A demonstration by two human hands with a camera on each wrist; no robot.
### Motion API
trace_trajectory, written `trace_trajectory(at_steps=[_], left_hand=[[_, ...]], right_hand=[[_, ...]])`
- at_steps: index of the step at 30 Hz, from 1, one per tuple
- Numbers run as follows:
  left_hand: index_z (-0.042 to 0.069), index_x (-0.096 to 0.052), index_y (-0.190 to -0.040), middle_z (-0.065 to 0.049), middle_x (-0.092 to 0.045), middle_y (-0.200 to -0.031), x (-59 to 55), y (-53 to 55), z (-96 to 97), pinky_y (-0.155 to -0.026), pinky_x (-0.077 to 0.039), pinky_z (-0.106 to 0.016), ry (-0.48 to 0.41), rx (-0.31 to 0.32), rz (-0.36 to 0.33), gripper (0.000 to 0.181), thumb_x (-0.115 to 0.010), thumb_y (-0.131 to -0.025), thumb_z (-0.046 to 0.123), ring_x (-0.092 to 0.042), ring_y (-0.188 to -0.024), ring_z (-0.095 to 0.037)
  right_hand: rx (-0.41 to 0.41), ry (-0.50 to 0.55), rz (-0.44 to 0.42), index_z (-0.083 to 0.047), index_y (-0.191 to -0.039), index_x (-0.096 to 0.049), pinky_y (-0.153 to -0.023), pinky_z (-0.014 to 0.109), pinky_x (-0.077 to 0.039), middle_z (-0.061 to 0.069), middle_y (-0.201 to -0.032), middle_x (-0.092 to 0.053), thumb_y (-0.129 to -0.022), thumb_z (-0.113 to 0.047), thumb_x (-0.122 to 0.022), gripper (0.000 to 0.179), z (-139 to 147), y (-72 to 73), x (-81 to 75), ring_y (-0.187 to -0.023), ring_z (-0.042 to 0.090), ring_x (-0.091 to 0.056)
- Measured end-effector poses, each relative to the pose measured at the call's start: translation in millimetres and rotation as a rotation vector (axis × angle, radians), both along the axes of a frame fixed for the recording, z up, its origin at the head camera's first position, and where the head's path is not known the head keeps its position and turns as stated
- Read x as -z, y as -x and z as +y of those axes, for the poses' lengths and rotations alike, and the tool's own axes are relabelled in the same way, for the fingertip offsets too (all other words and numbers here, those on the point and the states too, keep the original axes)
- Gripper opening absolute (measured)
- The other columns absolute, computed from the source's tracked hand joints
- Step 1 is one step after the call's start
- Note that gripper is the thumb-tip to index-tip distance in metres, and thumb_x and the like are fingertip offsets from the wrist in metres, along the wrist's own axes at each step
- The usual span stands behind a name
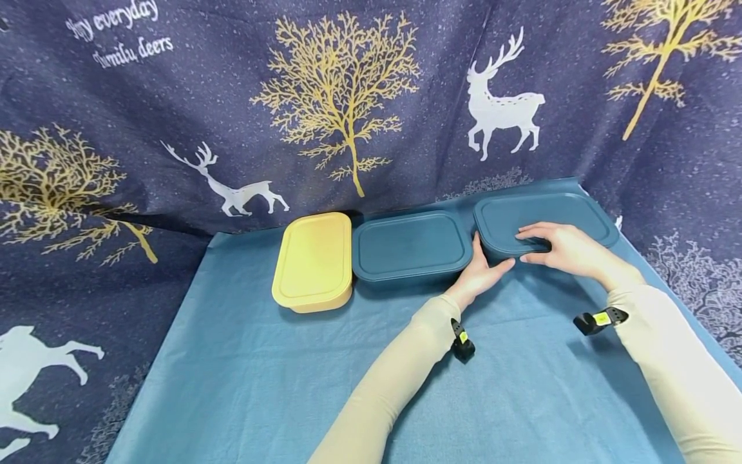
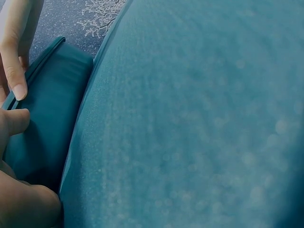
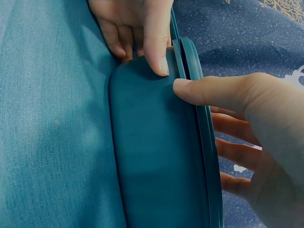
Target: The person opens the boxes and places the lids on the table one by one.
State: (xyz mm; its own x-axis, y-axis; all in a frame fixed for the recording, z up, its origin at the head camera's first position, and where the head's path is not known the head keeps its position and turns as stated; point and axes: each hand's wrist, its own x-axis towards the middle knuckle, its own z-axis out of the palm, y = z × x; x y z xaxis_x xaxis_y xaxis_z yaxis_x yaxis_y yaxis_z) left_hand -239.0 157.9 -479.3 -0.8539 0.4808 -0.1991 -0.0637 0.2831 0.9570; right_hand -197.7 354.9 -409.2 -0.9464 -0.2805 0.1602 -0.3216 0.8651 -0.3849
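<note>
We see a dark blue patterned cloth (image 1: 220, 84) hanging behind the blue-covered worktop (image 1: 243, 386). Two pale sleeves (image 1: 382, 386) reach in from the worktop's near side. Near its far right corner we find the right-hand teal box (image 3: 147, 142), with the lid (image 1: 551, 212) on top; a dark gap shows between their rims at the front. Left of it, by the far edge, we see the middle teal box (image 1: 413, 245), then the yellow box (image 1: 315, 261) just beside that one.

We see the left hand (image 1: 476, 276) clamped round the right-hand teal box's near left corner, thumb against the front wall, fingers along the end facing the middle teal box. The right hand (image 1: 562, 250) pinches the lid's near rim, thumb at the edge and fingers over the top. Smallest, we notice a black device (image 1: 601, 319) strapped at each wrist.
</note>
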Motion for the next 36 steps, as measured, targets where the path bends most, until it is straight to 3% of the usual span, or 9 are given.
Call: trace_trajectory(at_steps=[7,16,26,36], left_hand=[[0.028,0.005,-0.163,-0.002,-0.013,-0.168,-1.9,-0.4,1.8,-0.112,-0.037,-0.04,0.013,-0.007,-0.011,0.097,-0.063,-0.098,0.048,-0.034,-0.146,-0.022],[0.026,0.003,-0.163,-0.002,-0.014,-0.168,3.5,3.2,3.0,-0.114,-0.034,-0.039,0.005,-0.015,0.007,0.096,-0.064,-0.098,0.047,-0.029,-0.148,-0.019],[0.028,0.003,-0.163,-0.001,-0.013,-0.168,1.6,1.7,2.3,-0.114,-0.034,-0.039,-0.004,-0.014,0.009,0.095,-0.063,-0.098,0.047,-0.028,-0.148,-0.018],[0.032,0.003,-0.163,-0.003,-0.019,-0.167,2.0,1.0,2.7,-0.109,-0.04,-0.038,0.024,-0.018,0.009,0.096,-0.064,-0.097,0.05,-0.043,-0.141,-0.021]], right_hand=[[0.015,0.021,-0.018,-0.004,-0.13,-0.067,-0.101,0.059,-0.041,0.02,-0.137,-0.059,-0.092,-0.024,-0.077,0.044,1,-1.4,-5.0,-0.128,0.044,-0.051],[0.008,0.043,0.048,-0.006,-0.127,-0.069,-0.1,0.059,-0.041,0.019,-0.135,-0.061,-0.092,-0.023,-0.076,0.039,1,-3.7,-8.9,-0.125,0.043,-0.053],[0.035,0.107,0.114,-0.011,-0.126,-0.071,-0.097,0.057,-0.043,0.015,-0.134,-0.063,-0.093,-0.023,-0.075,0.035,1,-8.5,-11.5,-0.124,0.04,-0.055],[0.012,0.117,0.175,-0.011,-0.124,-0.072,-0.095,0.054,-0.043,0.014,-0.133,-0.064,-0.092,-0.018,-0.076,0.033,5,-15.1,-5.9,-0.124,0.039,-0.056]])
